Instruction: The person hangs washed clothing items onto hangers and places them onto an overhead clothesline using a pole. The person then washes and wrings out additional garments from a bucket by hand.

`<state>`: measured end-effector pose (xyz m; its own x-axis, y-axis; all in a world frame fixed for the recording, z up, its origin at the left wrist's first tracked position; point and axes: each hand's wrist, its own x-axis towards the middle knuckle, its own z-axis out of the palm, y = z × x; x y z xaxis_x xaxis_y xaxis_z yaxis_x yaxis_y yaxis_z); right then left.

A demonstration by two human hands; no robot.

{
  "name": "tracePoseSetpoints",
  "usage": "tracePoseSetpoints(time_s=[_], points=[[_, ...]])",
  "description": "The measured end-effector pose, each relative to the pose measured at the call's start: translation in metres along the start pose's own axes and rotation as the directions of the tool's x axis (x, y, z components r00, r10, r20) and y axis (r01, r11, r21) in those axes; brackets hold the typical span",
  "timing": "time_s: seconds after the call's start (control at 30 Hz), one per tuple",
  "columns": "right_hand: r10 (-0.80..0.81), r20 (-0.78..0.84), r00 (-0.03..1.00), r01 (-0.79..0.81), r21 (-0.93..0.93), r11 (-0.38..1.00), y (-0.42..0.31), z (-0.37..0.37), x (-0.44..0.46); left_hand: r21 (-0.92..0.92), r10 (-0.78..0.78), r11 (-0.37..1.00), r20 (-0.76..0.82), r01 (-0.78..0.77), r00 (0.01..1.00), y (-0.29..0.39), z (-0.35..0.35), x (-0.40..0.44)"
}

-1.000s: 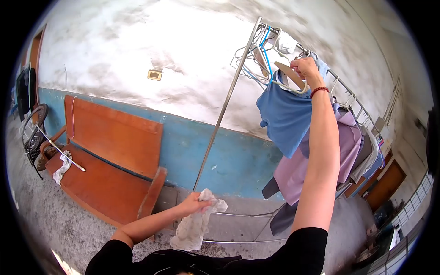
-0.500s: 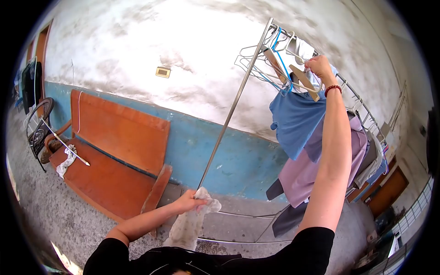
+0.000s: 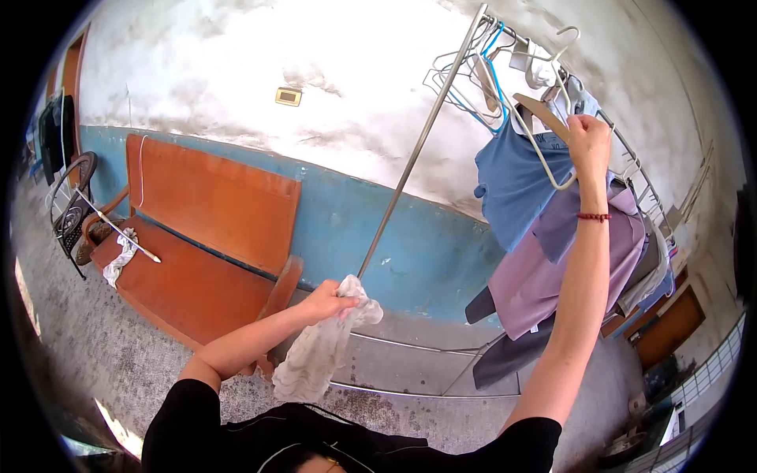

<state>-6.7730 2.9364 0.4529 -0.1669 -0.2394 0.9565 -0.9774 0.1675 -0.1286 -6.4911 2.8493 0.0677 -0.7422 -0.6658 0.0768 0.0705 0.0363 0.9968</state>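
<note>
My left hand [image 3: 327,303] is closed on the top of a crumpled whitish cloth [image 3: 315,351] that hangs down in front of me. Up at the right, my right hand [image 3: 590,142] is closed on a white hanger [image 3: 538,150], whose hook points up above the rail. Behind the hanger, a blue garment [image 3: 509,177] hangs on the metal clothes rack [image 3: 422,142], with a brown hanger [image 3: 542,113] at its top. Beside it hangs a mauve garment [image 3: 524,288]. Several bare hangers, one of them blue [image 3: 495,71], cluster at the rack's near end.
An orange-brown bench [image 3: 213,205] stands at the left against the wall, with a white cloth [image 3: 120,260] and a pole [image 3: 130,239] on its seat. A dark chair [image 3: 75,209] is beyond it. The rack's lower bars [image 3: 426,392] run near the floor.
The white hanger has come off the rail in my right hand, its hook now raised above the rail. My left hand and the cloth appear higher in view.
</note>
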Motion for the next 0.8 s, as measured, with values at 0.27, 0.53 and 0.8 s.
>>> tracePoseSetpoints(time_s=[0.27, 0.53, 0.8], points=[[0.343, 0.146, 0.928, -0.342, 0.698, 0.629, -0.017, -0.045, -0.230, -0.088, 0.094, 0.991, -0.037, -0.097, 0.995, 0.050, -0.013, 0.009], [0.510, 0.600, 0.616, -0.706, 0.708, 0.019, -0.025, -0.021, -0.288, 0.003, 0.129, 0.992, -0.130, -0.130, 0.983, 0.069, -0.016, -0.001], [0.548, 0.675, 0.495, -0.744, 0.654, -0.133, 0.038, 0.031, -0.353, 0.135, 0.187, 0.979, -0.269, -0.156, 0.945, 0.077, -0.027, -0.012]])
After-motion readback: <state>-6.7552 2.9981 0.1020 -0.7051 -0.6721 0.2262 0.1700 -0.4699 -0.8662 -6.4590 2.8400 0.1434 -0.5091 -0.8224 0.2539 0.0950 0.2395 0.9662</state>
